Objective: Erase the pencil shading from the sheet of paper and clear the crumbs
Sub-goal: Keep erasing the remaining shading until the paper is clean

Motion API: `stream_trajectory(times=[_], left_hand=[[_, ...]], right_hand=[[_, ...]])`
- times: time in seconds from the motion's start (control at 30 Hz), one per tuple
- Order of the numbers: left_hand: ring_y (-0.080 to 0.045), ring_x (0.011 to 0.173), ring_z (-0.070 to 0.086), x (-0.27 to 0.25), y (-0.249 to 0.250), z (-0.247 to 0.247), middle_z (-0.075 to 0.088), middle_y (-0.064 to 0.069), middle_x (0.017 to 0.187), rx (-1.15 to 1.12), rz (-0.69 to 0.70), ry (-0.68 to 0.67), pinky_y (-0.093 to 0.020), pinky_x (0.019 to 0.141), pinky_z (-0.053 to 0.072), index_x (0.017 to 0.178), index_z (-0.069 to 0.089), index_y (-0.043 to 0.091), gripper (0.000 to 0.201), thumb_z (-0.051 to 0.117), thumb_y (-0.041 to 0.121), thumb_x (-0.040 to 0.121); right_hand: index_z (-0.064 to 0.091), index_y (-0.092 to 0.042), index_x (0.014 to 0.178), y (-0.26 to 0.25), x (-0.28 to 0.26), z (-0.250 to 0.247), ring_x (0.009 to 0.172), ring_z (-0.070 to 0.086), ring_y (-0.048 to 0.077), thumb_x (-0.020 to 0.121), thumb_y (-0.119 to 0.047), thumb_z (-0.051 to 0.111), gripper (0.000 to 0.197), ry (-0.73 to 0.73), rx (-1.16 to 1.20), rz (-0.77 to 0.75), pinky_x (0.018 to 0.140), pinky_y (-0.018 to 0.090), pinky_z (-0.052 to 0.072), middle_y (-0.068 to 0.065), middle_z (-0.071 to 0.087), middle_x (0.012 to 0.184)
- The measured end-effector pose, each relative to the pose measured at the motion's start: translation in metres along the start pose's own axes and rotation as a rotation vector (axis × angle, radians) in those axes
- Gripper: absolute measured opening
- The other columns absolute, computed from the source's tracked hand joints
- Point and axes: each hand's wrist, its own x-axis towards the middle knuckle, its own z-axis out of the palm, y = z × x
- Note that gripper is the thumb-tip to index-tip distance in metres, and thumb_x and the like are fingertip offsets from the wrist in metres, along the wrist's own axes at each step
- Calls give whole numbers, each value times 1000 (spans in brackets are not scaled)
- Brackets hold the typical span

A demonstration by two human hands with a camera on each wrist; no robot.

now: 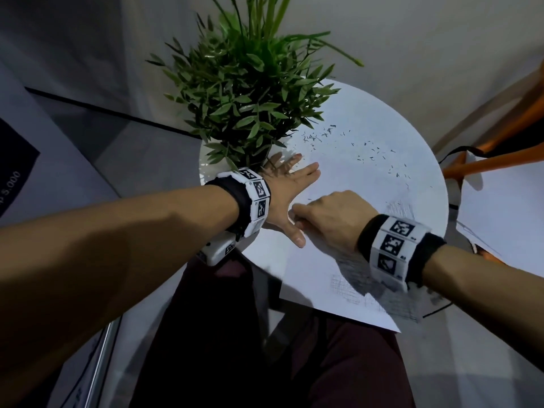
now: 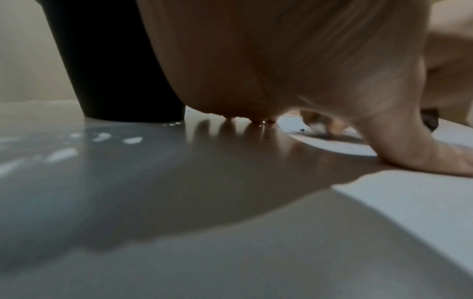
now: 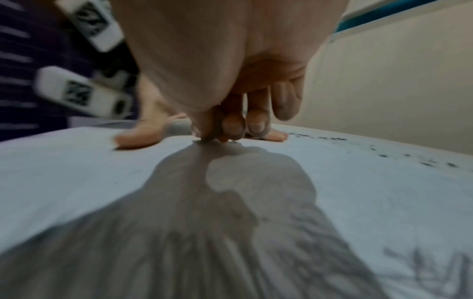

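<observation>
A white sheet of paper (image 1: 359, 178) lies on a round white table (image 1: 382, 101). Grey pencil shading (image 1: 353, 278) covers its near corner under my right wrist, and a smaller patch (image 1: 400, 209) sits further right. Dark eraser crumbs (image 1: 321, 135) are scattered over the far part of the sheet. My left hand (image 1: 290, 187) lies flat with fingers spread and presses the sheet's left side. My right hand (image 1: 329, 219) is curled just beside the left thumb. Its fingertips (image 3: 231, 125) pinch a small eraser against the paper; the eraser (image 2: 317, 127) barely shows.
A leafy plant (image 1: 250, 92) in a black pot (image 2: 115, 70) stands on the table just beyond my left hand. An orange chair (image 1: 500, 160) with another sheet (image 1: 506, 207) on it is at the right. My lap is below the table's near edge.
</observation>
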Motion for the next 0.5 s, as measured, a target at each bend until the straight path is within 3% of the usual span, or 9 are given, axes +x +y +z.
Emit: stream_trajectory(times=[0.13,0.23,0.3,0.33,0.4,0.47,0.5], left_hand=[[-3,146,-18,-1,1,1,-24,9,164,-19,20,37,-25,108,-17,159,-5,27,135,78,73,64],[-6,148,-22,0,-3,4,-26,10,163,28,12,28,-34,115,-17,159,-10,25,138,72,79,62],[-10,150,-20,1,-6,7,-27,13,162,39,-1,23,-38,119,-13,158,-16,24,143,69,84,59],[-11,150,-20,2,-7,8,-28,14,161,43,2,29,-40,121,-12,157,-17,25,144,68,87,58],[-11,150,-20,3,-8,9,-28,14,161,59,9,44,-41,122,-11,157,-17,26,144,66,88,58],[-11,151,-19,2,-7,8,-28,13,161,49,7,32,-40,121,-11,157,-17,25,143,69,85,60],[-12,150,-21,2,-6,8,-28,12,162,53,8,34,-38,119,-13,157,-16,24,143,70,83,61]], right_hand=[[50,-23,118,14,14,-8,67,47,25,102,-36,32,27,67,-6,199,61,33,36,3,66,92],[50,-29,110,8,5,-2,62,44,23,101,-41,33,23,0,-41,82,58,31,34,-4,60,78],[48,-31,98,15,-5,0,63,49,24,101,-45,34,20,-24,43,94,59,32,36,-6,59,75],[46,-29,92,19,-10,0,65,54,24,102,-46,36,22,18,211,145,60,34,40,-5,60,73],[49,-19,87,21,-15,1,64,62,20,104,-39,41,27,95,864,295,64,34,48,2,67,74],[52,-7,88,11,-15,5,63,64,25,105,-29,43,29,-33,1565,438,64,35,52,16,70,84],[52,-5,88,6,-13,9,63,64,27,105,-26,43,28,-36,1761,499,63,35,53,20,69,86]])
